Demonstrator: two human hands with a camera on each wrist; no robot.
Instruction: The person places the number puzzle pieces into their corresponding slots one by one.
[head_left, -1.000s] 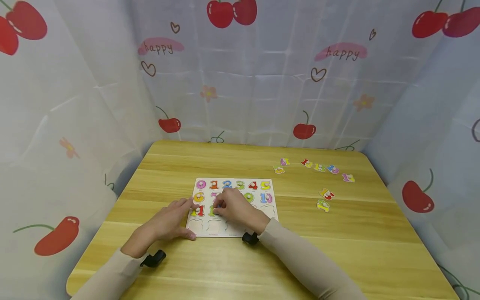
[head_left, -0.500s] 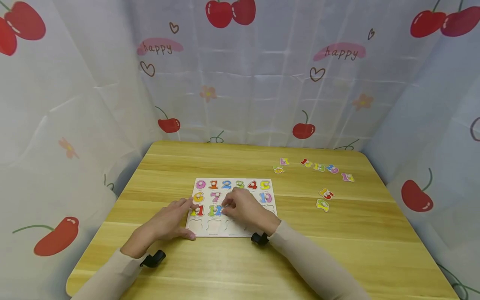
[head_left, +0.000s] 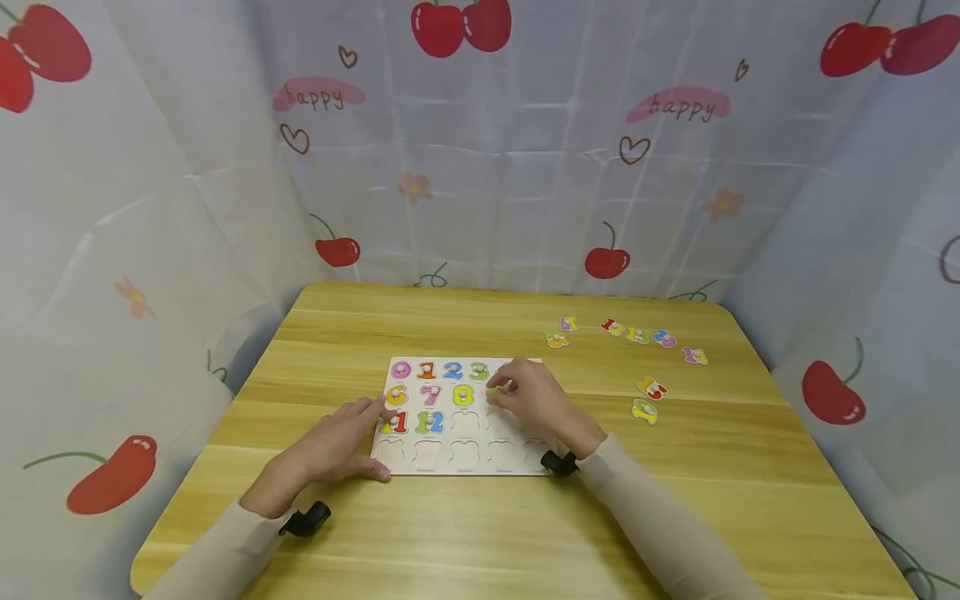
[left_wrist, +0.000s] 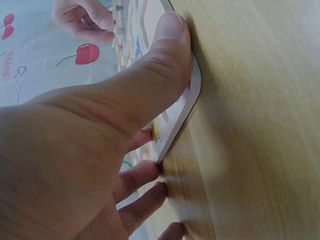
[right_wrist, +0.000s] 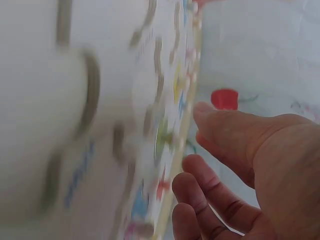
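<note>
A white number puzzle board (head_left: pixel 446 435) lies flat on the table, its upper rows filled with coloured knobbed number pieces. The 11 (head_left: pixel 401 422) and the 12 (head_left: pixel 430 422) sit in the third row; the rest of that row and the bottom row show bare recesses. My left hand (head_left: pixel 336 442) rests on the board's near left corner. In the left wrist view its thumb (left_wrist: pixel 170 30) presses on top, other fingers along the side edge. My right hand (head_left: pixel 540 402) hovers over the board's right part, fingers loosely bent, nothing between thumb and fingers, covering the 4 and 5.
Loose number pieces lie to the right: a 15 (head_left: pixel 652 388) and a green-yellow piece (head_left: pixel 644 411) nearer, several others such as a blue-purple 20 (head_left: pixel 663 338) farther back. A cherry-print curtain (head_left: pixel 480 167) walls the wooden table (head_left: pixel 420 533) at back and sides.
My right hand has let go of the 12 in its recess and moved right and away across the board, uncovering the 8 and the third-row recesses. The left hand stays put.
</note>
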